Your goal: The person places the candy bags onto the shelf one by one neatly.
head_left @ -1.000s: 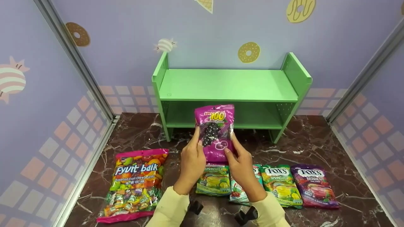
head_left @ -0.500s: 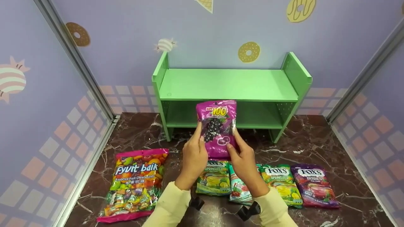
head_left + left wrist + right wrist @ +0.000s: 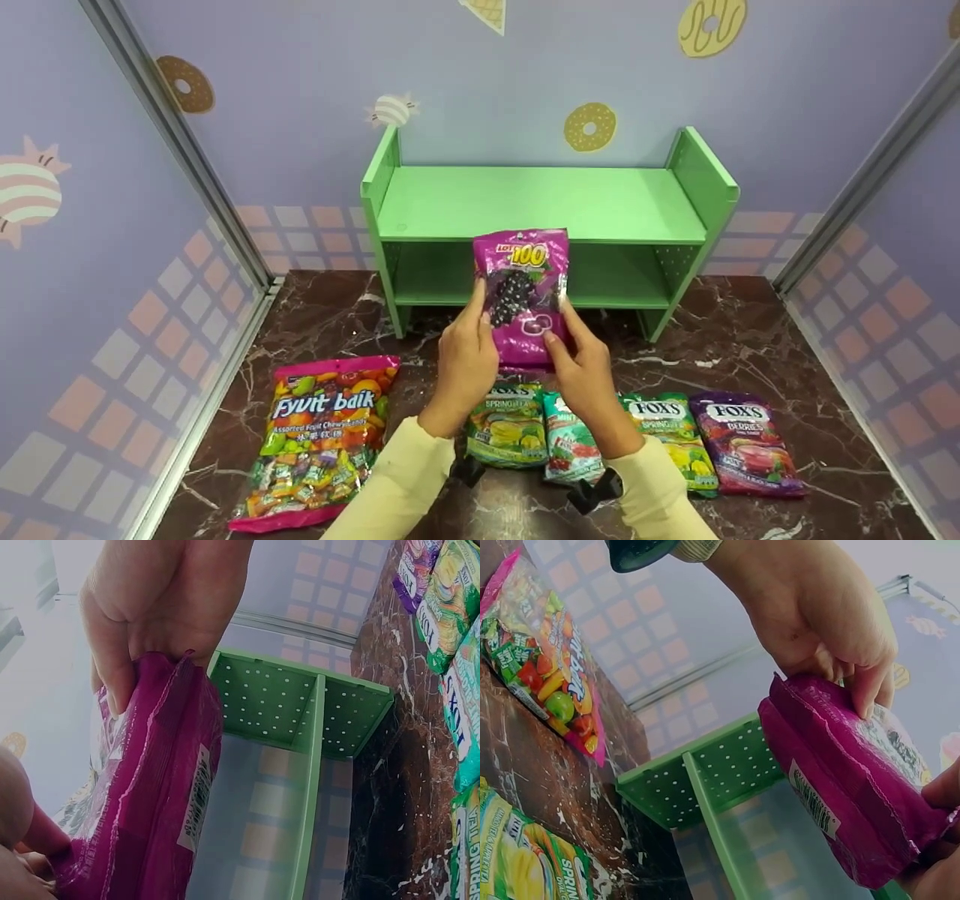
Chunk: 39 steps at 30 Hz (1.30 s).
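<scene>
A purple Lot 100 candy bag (image 3: 525,300) is held off the tabletop, its blackberry picture turned up toward the head camera. My left hand (image 3: 469,367) grips its left edge, thumb on the front. On the opposite edge, my right hand (image 3: 590,375) pinches it the same way. Both wrist views show the bag's purple bottom fold (image 3: 150,787) and a white barcode label (image 3: 814,799). Behind the bag stands a green two-tier shelf (image 3: 540,199), part of its lower tier hidden by the bag.
A large Fyvit baik candy bag (image 3: 322,427) lies at left. Fox's bags lie in a row at the front: a spring tea bag (image 3: 510,435), a mint bag (image 3: 570,442), another spring tea bag (image 3: 667,424) and a berries bag (image 3: 750,450). Walls enclose the dark marble-patterned tabletop (image 3: 330,315).
Both hands have moved the purple candy bag slightly to the right and farther forward, so its top now overlaps the upper shelf's front edge. The other bags have stayed put.
</scene>
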### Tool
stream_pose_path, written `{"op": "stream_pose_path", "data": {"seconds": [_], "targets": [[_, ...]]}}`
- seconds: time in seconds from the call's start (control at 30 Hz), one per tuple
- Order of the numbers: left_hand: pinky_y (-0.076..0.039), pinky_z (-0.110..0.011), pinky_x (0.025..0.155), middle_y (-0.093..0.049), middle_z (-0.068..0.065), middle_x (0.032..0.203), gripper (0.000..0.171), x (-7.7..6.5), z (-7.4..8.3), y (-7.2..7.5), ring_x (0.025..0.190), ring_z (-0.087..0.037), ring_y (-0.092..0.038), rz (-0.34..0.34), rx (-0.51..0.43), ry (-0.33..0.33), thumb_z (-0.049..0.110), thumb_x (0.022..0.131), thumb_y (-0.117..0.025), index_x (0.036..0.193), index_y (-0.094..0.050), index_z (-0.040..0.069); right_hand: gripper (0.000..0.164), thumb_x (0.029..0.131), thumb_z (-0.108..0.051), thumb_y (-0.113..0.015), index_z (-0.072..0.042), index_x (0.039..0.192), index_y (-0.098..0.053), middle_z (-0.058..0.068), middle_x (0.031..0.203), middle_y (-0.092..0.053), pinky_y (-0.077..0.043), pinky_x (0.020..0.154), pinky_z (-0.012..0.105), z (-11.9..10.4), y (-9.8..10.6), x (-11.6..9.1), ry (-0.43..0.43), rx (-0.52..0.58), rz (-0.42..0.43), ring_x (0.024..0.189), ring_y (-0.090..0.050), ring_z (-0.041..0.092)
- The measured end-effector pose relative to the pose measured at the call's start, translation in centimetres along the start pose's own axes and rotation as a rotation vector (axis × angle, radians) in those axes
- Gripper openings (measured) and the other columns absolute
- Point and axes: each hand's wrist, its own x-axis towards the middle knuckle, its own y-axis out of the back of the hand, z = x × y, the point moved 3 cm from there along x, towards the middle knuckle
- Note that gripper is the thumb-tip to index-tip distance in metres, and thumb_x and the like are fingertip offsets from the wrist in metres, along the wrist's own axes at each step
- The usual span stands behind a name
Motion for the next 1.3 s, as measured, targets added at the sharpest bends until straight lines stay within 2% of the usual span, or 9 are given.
{"op": "stream_pose_path", "data": {"seconds": [0.07, 0.2, 0.37, 0.53, 0.67, 0.77, 0.97, 1.2, 1.3], "targets": [[-0.050, -0.033, 0.072, -0.063, -0.022, 0.116, 0.046, 0.2, 0.1, -0.1, 0.056, -0.007, -0.032, -0.005, -0.002, -0.003, 0.004, 0.102, -0.041, 0.147, -0.036, -0.002, 0.056, 0.099, -0.006, -0.051, -0.005, 0.151, -0.030, 0.021, 0.146, -0.046, -0.057, 0.075, 0.023, 0.0, 0.1, 0.2, 0.010, -0.008, 0.005, 0.099, -0.066, 0.029], [-0.049, -0.032, 0.071, -0.058, -0.014, 0.084, 0.046, 0.6, 0.1, -0.3, 0.055, -0.006, -0.032, -0.018, -0.004, -0.003, 0.005, 0.102, -0.040, 0.148, -0.035, -0.001, 0.055, 0.099, -0.006, -0.051, -0.002, 0.150, -0.030, 0.021, 0.148, -0.043, -0.056, 0.083, 0.024, 0.0, 0.3, 0.6, 0.031, -0.031, 0.011, 0.109, -0.063, 0.030], [-0.047, -0.029, 0.065, -0.057, -0.012, 0.080, 0.046, 1.2, 0.3, -0.4, 0.055, -0.007, -0.033, -0.017, -0.004, -0.011, 0.005, 0.102, -0.040, 0.147, -0.036, -0.002, 0.055, 0.099, -0.005, -0.052, -0.002, 0.149, -0.031, 0.018, 0.152, -0.038, -0.052, 0.094, 0.031, -0.2, 0.5, 1.1, 0.029, -0.049, 0.026, 0.122, -0.057, 0.029], [-0.050, -0.031, 0.071, -0.061, -0.016, 0.087, 0.045, 1.8, 0.5, -0.6, 0.055, -0.007, -0.032, -0.011, 0.003, -0.030, 0.004, 0.101, -0.041, 0.146, -0.037, -0.003, 0.055, 0.099, -0.005, -0.051, -0.003, 0.150, -0.030, 0.016, 0.154, -0.034, -0.046, 0.103, 0.037, -0.2, 0.7, 1.6, 0.011, -0.049, 0.030, 0.131, -0.050, 0.029], [-0.054, -0.036, 0.082, -0.063, -0.023, 0.122, 0.045, 2.4, 0.6, -0.8, 0.056, -0.009, -0.035, -0.017, 0.006, -0.025, 0.005, 0.102, -0.041, 0.146, -0.037, -0.003, 0.055, 0.099, -0.005, -0.050, -0.002, 0.150, -0.029, 0.016, 0.155, -0.032, -0.039, 0.109, 0.037, -0.2, 0.9, 2.0, 0.012, -0.049, 0.035, 0.138, -0.042, 0.029], [-0.052, -0.039, 0.094, -0.050, -0.020, 0.143, 0.046, 3.0, 0.8, -1.0, 0.061, -0.014, -0.043, -0.026, 0.010, -0.018, 0.005, 0.102, -0.040, 0.147, -0.037, -0.002, 0.055, 0.099, -0.005, -0.051, 0.000, 0.150, -0.030, 0.017, 0.155, -0.032, -0.035, 0.112, 0.039, -0.3, 1.1, 2.4, 0.016, -0.065, 0.045, 0.141, -0.038, 0.029], [-0.050, -0.041, 0.100, -0.050, -0.018, 0.143, 0.046, 3.8, 1.0, -1.3, 0.074, -0.022, -0.058, -0.033, 0.032, -0.020, 0.005, 0.101, -0.041, 0.146, -0.038, -0.002, 0.056, 0.099, -0.006, -0.051, -0.002, 0.150, -0.030, 0.017, 0.154, -0.034, -0.037, 0.111, 0.042, -0.4, 1.6, 3.1, 0.006, -0.072, 0.045, 0.137, -0.043, 0.030], [-0.052, -0.037, 0.086, -0.065, -0.023, 0.114, 0.046, 4.4, 1.1, -1.6, 0.061, -0.014, -0.040, -0.065, 0.024, -0.012, 0.005, 0.101, -0.040, 0.147, -0.036, -0.002, 0.056, 0.100, -0.007, -0.050, -0.002, 0.151, -0.027, 0.017, 0.156, -0.031, -0.033, 0.114, 0.043, -0.6, 2.0, 3.7, -0.007, -0.071, 0.023, 0.141, -0.037, 0.029], [-0.052, -0.037, 0.086, -0.065, -0.022, 0.110, 0.047, 4.7, 1.2, -1.6, 0.063, -0.015, -0.043, -0.067, 0.031, -0.015, 0.005, 0.101, -0.040, 0.147, -0.036, -0.002, 0.056, 0.100, -0.008, -0.049, -0.003, 0.152, -0.026, 0.016, 0.157, -0.029, -0.030, 0.116, 0.043, -0.7, 2.2, 3.9, -0.017, -0.077, 0.016, 0.143, -0.034, 0.029]]}}
